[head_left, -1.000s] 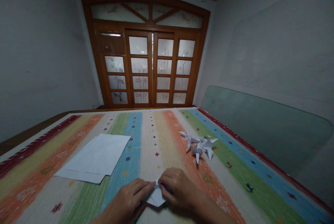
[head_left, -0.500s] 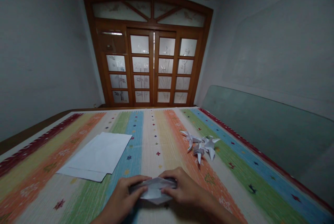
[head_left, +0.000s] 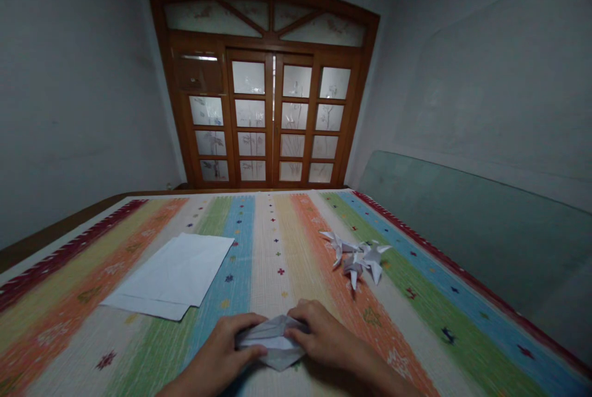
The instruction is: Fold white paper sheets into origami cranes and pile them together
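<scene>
One folded white paper (head_left: 272,343) sits gripped between the left hand (head_left: 219,344) and the right hand (head_left: 324,335), near the middle of the near edge of a striped woven cover (head_left: 263,249). Both hands are closed on it, fingers curled over its two ends, the left from the near-left side and the right from the near-right. The paper's pointed end faces the person and rests on the cover. Toward the left edge, two overlapping sheets of white paper (head_left: 171,274) lie flat, well apart from the left hand. Nearer the right edge, a cluster of white origami figures (head_left: 358,259) sits in a spiky heap (their exact number is hard to tell where they overlap), nearest the right hand but not touching it. Past the far edge stand wooden doors with frosted glass panes (head_left: 263,113), and a green-tinted glass panel (head_left: 472,230) leans along the right-hand wall.
</scene>
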